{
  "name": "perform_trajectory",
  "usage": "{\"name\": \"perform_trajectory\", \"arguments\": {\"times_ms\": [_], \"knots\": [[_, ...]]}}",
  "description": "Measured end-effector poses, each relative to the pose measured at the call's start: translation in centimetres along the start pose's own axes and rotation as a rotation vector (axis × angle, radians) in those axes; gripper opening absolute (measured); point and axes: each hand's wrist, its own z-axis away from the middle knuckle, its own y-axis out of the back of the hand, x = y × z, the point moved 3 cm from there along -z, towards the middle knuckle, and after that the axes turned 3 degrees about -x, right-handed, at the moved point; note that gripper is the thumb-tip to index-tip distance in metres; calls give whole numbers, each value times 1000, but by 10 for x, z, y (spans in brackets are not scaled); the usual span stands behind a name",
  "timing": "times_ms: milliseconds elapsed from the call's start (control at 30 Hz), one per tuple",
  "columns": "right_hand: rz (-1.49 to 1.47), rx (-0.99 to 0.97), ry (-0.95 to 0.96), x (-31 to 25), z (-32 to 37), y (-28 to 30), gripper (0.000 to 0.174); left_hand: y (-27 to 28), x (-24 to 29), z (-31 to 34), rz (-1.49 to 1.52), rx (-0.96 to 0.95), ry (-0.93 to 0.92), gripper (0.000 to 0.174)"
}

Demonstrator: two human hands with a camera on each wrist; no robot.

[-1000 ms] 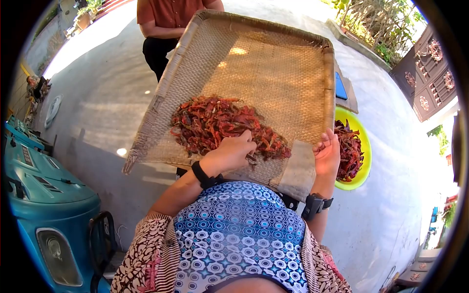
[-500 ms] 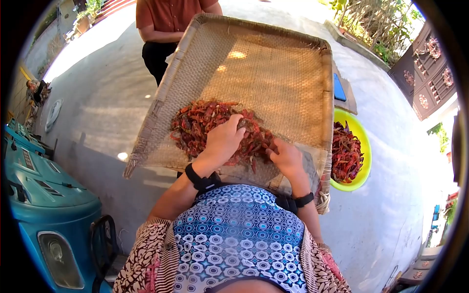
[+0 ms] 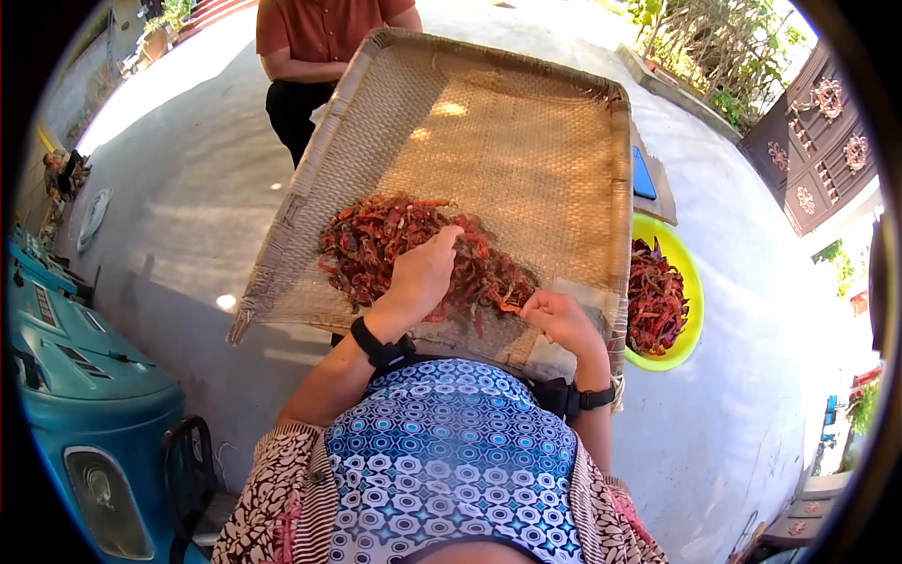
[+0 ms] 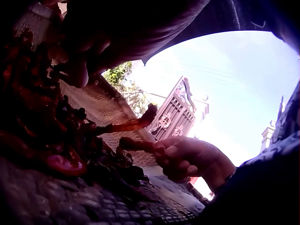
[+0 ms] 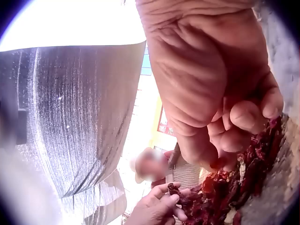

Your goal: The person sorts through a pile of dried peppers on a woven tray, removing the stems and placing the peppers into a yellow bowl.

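A heap of dried red chili peppers (image 3: 376, 240) lies on the near half of a woven bamboo tray (image 3: 526, 141). My left hand (image 3: 423, 273) reaches over the middle of the heap; the right wrist view shows a dark chili (image 5: 173, 189) between its thumb and fingers. At the heap's right end my right hand (image 3: 561, 320) pinches an orange-red chili (image 3: 510, 307) between thumb and fingertips. That pinched chili (image 4: 136, 145) points toward the heap in the left wrist view. A pale patch (image 3: 554, 362) covers the tray's near right corner.
Right of the tray stands a yellow-green basin (image 3: 695, 310) with more dried chilies (image 3: 656, 296). A blue phone-like slab (image 3: 644, 174) lies on cardboard (image 3: 663, 193) behind it. Beyond the tray is a person in a rust-red shirt (image 3: 329, 38). A teal vehicle (image 3: 103, 376) stands at left.
My right hand came from the tray's right edge beside the basin to the heap, then drew slightly back right with a chili. My left hand moved a little up and left over the heap.
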Motion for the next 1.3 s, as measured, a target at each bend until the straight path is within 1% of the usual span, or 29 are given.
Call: {"name": "perform_trajectory", "arguments": {"times_ms": [67,167,267,400,433,500,600,667,733,833,933,1033,1067,1133,1200,1267,1300], "knots": [[-99,-79,-76,2,5,3,15,6,6,0,51,-54,64,26],[-136,-19,-60,18,4,14,14,-4,-9,-4,390,-25,66,26],[-272,174,-27,29,5,36,14,-1,-6,-4,562,-16,70,26],[-476,563,178,16,25,60,15,0,-9,-6,743,-10,136,26],[-664,639,299,20,26,64,17,2,-7,-6,782,-15,136,26],[-1219,667,379,25,25,71,21,3,-8,-7,887,-41,154,24],[-998,610,215,26,13,55,23,-1,-10,-8,1052,-104,189,19],[-622,425,160,4,4,26,28,-4,-10,-8,1118,-145,189,16],[-354,94,140,-6,-15,-3,31,-10,-8,-7,1164,-189,172,14],[-167,-9,174,-27,-30,-40,27,-12,-3,-5,1178,-240,138,14],[-203,-130,103,-25,-37,-47,26,-10,-4,-5,1149,-245,137,15],[-168,-108,24,-17,-29,-35,25,-7,-9,-4,1061,-170,226,16],[-228,-54,34,-11,-26,-28,26,-5,-10,-3,1070,-170,269,17],[-343,54,55,3,-18,-6,26,-6,-10,-4,1074,-183,267,18],[-409,280,89,9,-5,27,29,-7,-9,-4,1066,-173,241,20],[-930,451,325,14,6,55,31,-7,-6,-4,1043,-146,187,23],[-1190,536,447,14,10,63,32,-8,-7,-4,1039,-161,200,23]]}}
